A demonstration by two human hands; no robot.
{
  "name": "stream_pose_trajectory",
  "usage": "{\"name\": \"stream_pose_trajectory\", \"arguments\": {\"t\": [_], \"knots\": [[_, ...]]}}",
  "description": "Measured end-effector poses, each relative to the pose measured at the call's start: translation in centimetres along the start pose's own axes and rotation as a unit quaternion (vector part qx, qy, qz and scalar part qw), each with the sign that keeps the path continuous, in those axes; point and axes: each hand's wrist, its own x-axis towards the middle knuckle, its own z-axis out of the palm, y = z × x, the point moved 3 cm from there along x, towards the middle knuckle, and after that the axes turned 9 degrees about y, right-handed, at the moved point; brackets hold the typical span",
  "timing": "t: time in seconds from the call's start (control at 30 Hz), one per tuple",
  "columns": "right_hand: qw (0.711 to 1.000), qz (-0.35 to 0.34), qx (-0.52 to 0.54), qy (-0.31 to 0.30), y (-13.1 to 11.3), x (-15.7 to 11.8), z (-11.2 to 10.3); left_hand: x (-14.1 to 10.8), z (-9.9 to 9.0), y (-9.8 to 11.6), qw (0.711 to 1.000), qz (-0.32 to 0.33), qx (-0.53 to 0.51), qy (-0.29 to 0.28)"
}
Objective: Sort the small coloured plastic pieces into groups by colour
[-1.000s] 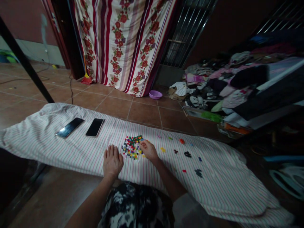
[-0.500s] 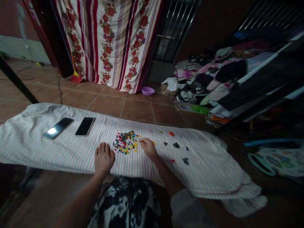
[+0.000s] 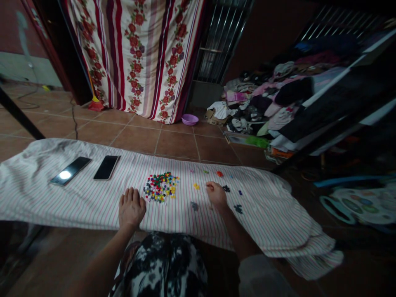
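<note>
A mixed heap of small coloured pieces, perhaps beads, (image 3: pixel 161 187) lies on a striped cloth (image 3: pixel 176 218). My left hand (image 3: pixel 131 208) rests flat on the cloth just left of the heap, fingers stretched out, holding nothing. Right of the heap, my right hand (image 3: pixel 218 194) is closed in a pinch low over the cloth; anything between its fingertips is too small to make out. Around it sit little single-colour groups: yellow pieces (image 3: pixel 196 186), grey pieces (image 3: pixel 194 206), black pieces (image 3: pixel 227 188), orange-red pieces (image 3: pixel 219 173) and dark grey-blue pieces (image 3: pixel 238 208).
Two phones (image 3: pixel 70 170) (image 3: pixel 107 167) lie on the cloth at the left. Beyond the cloth, a purple basin (image 3: pixel 189 119) stands on the tiled floor before a floral curtain (image 3: pixel 148 57). Clothes (image 3: pixel 266 95) are piled at the right.
My right hand has moved right, from the edge of the mixed heap to among the small groups, uncovering the yellow and grey ones. My left hand stays flat in place.
</note>
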Motion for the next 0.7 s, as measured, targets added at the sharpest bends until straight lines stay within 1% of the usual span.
{"name": "stream_pose_trajectory", "arguments": {"t": [0.13, 0.3, 0.4, 0.57, 0.7], "knots": [[0.996, 0.041, -0.079, 0.004, 2.0, 0.4, -0.9, 0.0, -0.1, 0.0, 1.000, -0.002, 0.002, 0.000], [0.994, 0.039, -0.104, 0.006, 3.5, 0.3, -1.1, 0.0, -0.2, 0.0, 1.000, -0.003, -0.005, 0.001], [0.994, 0.036, -0.106, -0.001, 3.9, 0.3, -1.0, 0.0, -0.3, 0.0, 1.000, -0.002, 0.002, 0.002], [0.993, 0.037, -0.108, -0.033, 3.8, 0.5, -0.4, 0.1, -0.3, 0.1, 1.000, 0.006, 0.012, 0.000], [0.991, 0.038, -0.123, -0.036, 3.7, 0.8, 0.1, 0.1, -0.4, 0.1, 1.000, 0.002, 0.013, -0.005]]}}
